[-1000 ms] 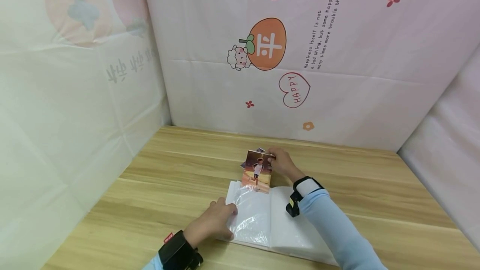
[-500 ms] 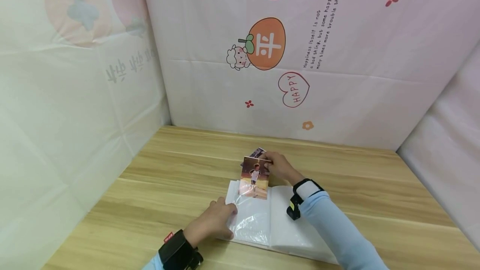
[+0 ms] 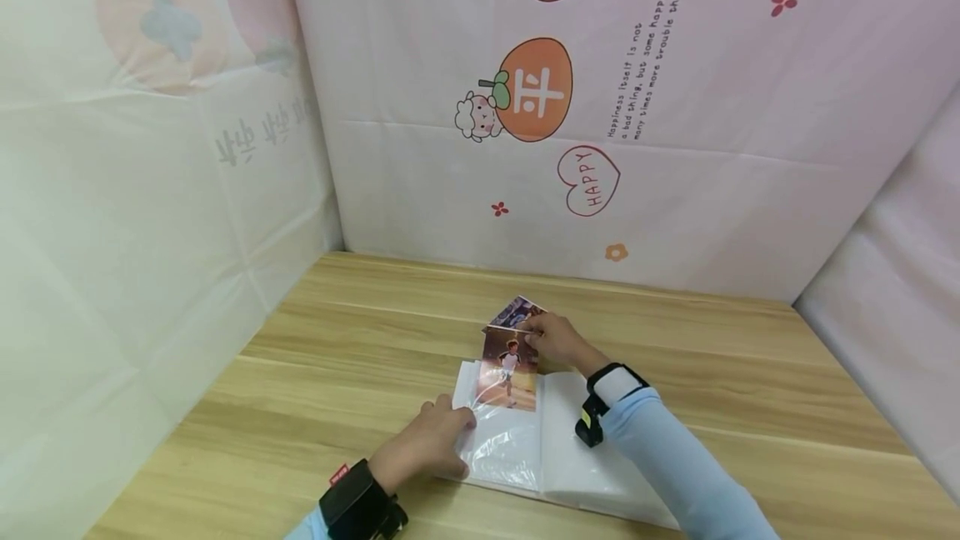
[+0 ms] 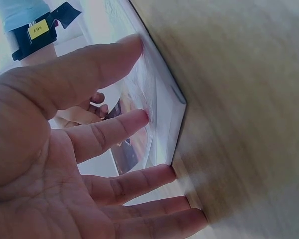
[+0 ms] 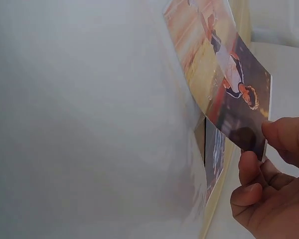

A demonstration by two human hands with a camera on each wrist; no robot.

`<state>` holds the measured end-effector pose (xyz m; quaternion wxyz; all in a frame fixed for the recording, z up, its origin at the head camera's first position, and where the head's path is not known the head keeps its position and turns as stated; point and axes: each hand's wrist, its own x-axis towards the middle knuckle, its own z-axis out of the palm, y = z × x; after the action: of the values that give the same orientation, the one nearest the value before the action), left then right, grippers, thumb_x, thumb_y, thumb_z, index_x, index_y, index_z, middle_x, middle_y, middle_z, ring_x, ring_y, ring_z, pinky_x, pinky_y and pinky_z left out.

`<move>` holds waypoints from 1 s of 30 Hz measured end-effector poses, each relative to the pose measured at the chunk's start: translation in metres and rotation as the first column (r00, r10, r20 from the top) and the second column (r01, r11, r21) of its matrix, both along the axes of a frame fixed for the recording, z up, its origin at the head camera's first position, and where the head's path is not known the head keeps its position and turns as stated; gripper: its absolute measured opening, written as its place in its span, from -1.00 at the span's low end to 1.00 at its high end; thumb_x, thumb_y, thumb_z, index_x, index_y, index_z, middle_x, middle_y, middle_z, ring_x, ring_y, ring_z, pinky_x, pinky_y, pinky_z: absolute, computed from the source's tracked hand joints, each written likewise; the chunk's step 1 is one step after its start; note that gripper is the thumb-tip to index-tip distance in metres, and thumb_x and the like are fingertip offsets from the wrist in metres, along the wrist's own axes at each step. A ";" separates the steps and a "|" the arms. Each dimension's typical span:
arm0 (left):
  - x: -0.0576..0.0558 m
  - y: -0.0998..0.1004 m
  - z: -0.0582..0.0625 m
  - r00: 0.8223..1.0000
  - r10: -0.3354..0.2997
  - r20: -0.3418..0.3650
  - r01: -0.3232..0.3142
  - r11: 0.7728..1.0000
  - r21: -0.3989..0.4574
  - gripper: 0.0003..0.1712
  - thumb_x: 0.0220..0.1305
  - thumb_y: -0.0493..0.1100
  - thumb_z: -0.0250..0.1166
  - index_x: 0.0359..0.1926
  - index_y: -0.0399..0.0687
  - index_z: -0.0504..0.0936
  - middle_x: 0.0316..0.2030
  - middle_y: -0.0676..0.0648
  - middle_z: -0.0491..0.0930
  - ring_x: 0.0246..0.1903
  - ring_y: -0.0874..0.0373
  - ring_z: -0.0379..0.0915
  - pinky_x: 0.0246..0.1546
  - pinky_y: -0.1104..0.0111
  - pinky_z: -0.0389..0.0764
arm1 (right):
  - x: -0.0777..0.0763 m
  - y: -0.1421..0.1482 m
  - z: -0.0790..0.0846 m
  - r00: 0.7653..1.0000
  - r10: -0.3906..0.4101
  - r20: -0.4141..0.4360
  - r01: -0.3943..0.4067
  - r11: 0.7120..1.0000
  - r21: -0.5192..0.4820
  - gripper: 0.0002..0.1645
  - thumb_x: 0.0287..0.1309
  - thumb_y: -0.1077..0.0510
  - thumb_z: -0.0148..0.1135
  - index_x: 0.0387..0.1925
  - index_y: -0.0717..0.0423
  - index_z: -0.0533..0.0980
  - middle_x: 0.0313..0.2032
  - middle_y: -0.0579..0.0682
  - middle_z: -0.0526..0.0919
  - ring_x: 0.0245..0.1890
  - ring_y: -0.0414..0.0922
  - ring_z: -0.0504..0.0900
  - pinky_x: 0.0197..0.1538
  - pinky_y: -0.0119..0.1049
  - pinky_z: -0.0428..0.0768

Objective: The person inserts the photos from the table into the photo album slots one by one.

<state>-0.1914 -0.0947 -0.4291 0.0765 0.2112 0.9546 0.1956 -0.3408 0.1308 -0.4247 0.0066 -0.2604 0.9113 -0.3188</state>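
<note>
A photo album [image 3: 502, 448] lies spread on the table, clear sleeves on its white pages. My right hand [image 3: 558, 338] pinches the top right corner of a photo [image 3: 508, 365] of a running figure; its lower part is inside the left page's clear sleeve. In the right wrist view the photo [image 5: 229, 74] bends slightly, thumb and fingers at its corner. My left hand [image 3: 431, 440] rests at the album's left edge. The left wrist view shows the left hand's fingers [image 4: 129, 181] extended, their tips touching the page and the table. A second, purplish photo [image 3: 513, 312] lies partly hidden behind the first.
The wood-grain table [image 3: 337, 340] extends on both sides of the album. Printed white cloth [image 3: 420, 190] stands at the back, with more white cloth to the left and right. Both wrists carry black straps.
My right hand has moved down toward the album, and the running-figure photo has slid further into the sleeve. More of the purplish photo behind shows. My left hand has stayed in place.
</note>
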 end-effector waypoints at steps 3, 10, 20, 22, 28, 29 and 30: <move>0.000 0.000 -0.001 1.000 0.004 0.003 -0.004 1.000 0.002 -0.35 -0.40 -0.17 0.52 -0.11 -0.14 0.59 -0.27 -0.11 0.36 -0.33 0.05 0.24 -0.39 0.28 0.39 | 0.003 -0.001 0.000 1.000 0.001 0.014 -0.001 1.000 0.008 -0.74 0.16 0.39 0.08 -0.13 0.37 0.56 -0.24 0.18 0.63 -0.25 0.04 0.57 -0.20 -0.12 0.52; 0.001 0.000 0.000 1.000 0.000 -0.005 0.000 1.000 0.001 -0.35 -0.39 -0.16 0.52 -0.09 -0.14 0.59 -0.27 -0.11 0.37 -0.33 0.06 0.26 -0.38 0.29 0.40 | 0.004 0.000 -0.003 0.999 0.039 0.022 -0.039 0.999 -0.009 -0.74 0.13 0.43 0.07 -0.12 0.34 0.53 -0.27 0.16 0.61 -0.27 0.05 0.57 -0.24 -0.13 0.52; 0.001 -0.001 -0.001 1.000 -0.009 -0.020 0.009 1.000 0.005 -0.34 -0.38 -0.16 0.53 -0.08 -0.16 0.59 -0.29 -0.10 0.37 -0.35 0.06 0.26 -0.38 0.30 0.38 | 0.006 0.000 -0.003 0.986 0.091 0.138 -0.089 0.996 -0.027 -0.79 0.18 0.40 0.02 -0.19 0.27 0.54 -0.39 0.03 0.57 -0.45 -0.11 0.52 -0.40 -0.27 0.50; 0.002 -0.001 -0.002 1.000 -0.008 -0.022 0.008 1.000 0.004 -0.34 -0.38 -0.16 0.53 -0.08 -0.16 0.59 -0.29 -0.11 0.37 -0.35 0.06 0.27 -0.38 0.30 0.39 | 0.006 -0.001 -0.003 0.986 0.093 0.141 -0.093 0.996 -0.006 -0.79 0.17 0.39 0.03 -0.19 0.27 0.54 -0.41 0.00 0.56 -0.48 -0.15 0.49 -0.44 -0.30 0.49; 0.002 -0.001 -0.002 0.999 -0.013 -0.033 0.013 1.000 -0.006 -0.33 -0.37 -0.15 0.52 -0.07 -0.15 0.59 -0.29 -0.11 0.38 -0.35 0.06 0.27 -0.38 0.30 0.38 | 0.010 -0.002 0.001 0.981 0.086 0.176 -0.092 0.995 0.028 -0.77 0.18 0.37 0.05 -0.14 0.30 0.53 -0.46 -0.02 0.55 -0.60 -0.19 0.43 -0.53 -0.34 0.45; 0.002 -0.001 -0.002 0.999 -0.013 -0.033 0.013 1.000 -0.007 -0.33 -0.37 -0.15 0.52 -0.07 -0.15 0.59 -0.29 -0.11 0.38 -0.35 0.06 0.27 -0.38 0.30 0.38 | 0.011 -0.002 0.002 0.980 0.084 0.182 -0.092 0.995 0.031 -0.77 0.18 0.37 0.05 -0.13 0.31 0.53 -0.45 -0.01 0.55 -0.60 -0.19 0.43 -0.53 -0.34 0.45; 0.002 -0.001 -0.002 0.999 -0.012 -0.032 0.012 1.000 -0.007 -0.33 -0.37 -0.15 0.53 -0.07 -0.15 0.59 -0.29 -0.11 0.38 -0.35 0.06 0.27 -0.38 0.30 0.38 | 0.012 -0.002 0.003 0.978 0.080 0.194 -0.088 0.996 0.033 -0.76 0.19 0.37 0.05 -0.12 0.32 0.52 -0.45 -0.01 0.55 -0.60 -0.19 0.43 -0.52 -0.33 0.46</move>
<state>-0.1898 -0.0953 -0.4308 0.0633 0.2199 0.9550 0.1886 -0.3285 0.1290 -0.4221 0.1133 -0.2664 0.9010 -0.3231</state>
